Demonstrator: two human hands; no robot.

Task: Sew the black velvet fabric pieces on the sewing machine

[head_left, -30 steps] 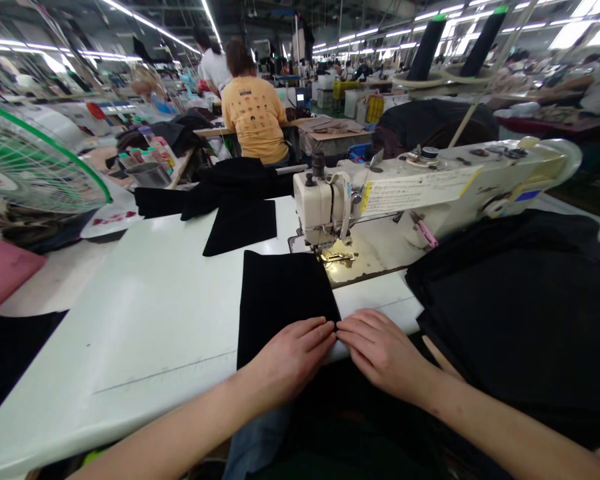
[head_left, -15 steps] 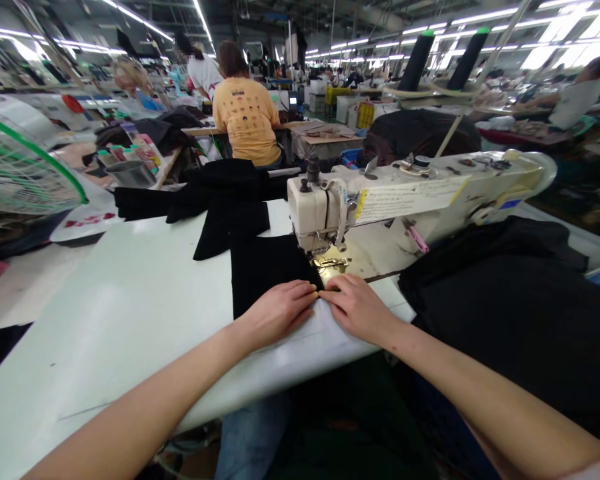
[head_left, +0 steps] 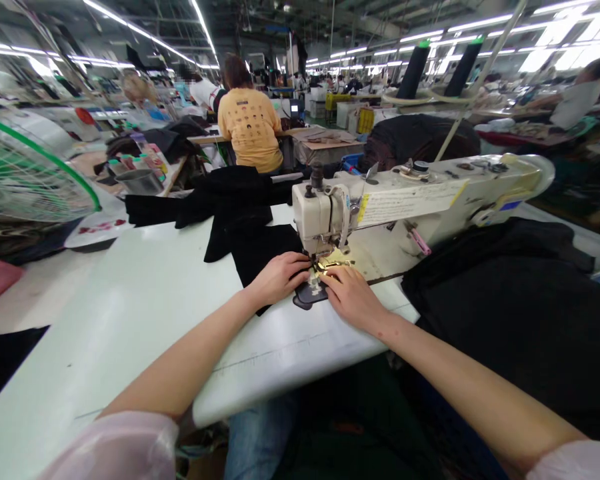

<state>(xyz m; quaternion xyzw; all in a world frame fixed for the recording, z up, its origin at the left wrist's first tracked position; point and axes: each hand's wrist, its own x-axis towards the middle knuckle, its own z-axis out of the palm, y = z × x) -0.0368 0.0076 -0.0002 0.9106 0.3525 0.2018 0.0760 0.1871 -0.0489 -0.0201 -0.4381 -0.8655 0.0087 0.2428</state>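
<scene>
A black fabric piece [head_left: 260, 257] lies on the white sewing table [head_left: 145, 307], its near corner pushed up to the presser foot [head_left: 330, 261] of the cream sewing machine [head_left: 405, 197]. My left hand [head_left: 279, 278] rests on the fabric with fingers curled down, pressing it flat just left of the foot. My right hand [head_left: 349, 295] lies palm down beside the foot, fingertips on the fabric's corner at the needle plate. Both hands touch the cloth; neither lifts it.
More black fabric pieces [head_left: 215, 197] lie behind on the table, and a dark heap [head_left: 510, 313] fills the right side. A green-rimmed fan [head_left: 27, 173] stands at left. A person in a yellow shirt [head_left: 251, 127] sits ahead, back turned. Thread cones [head_left: 413, 70] stand behind the machine.
Both hands slid the black fabric piece away from the table's near edge up to the presser foot. The hands stay side by side on its corner.
</scene>
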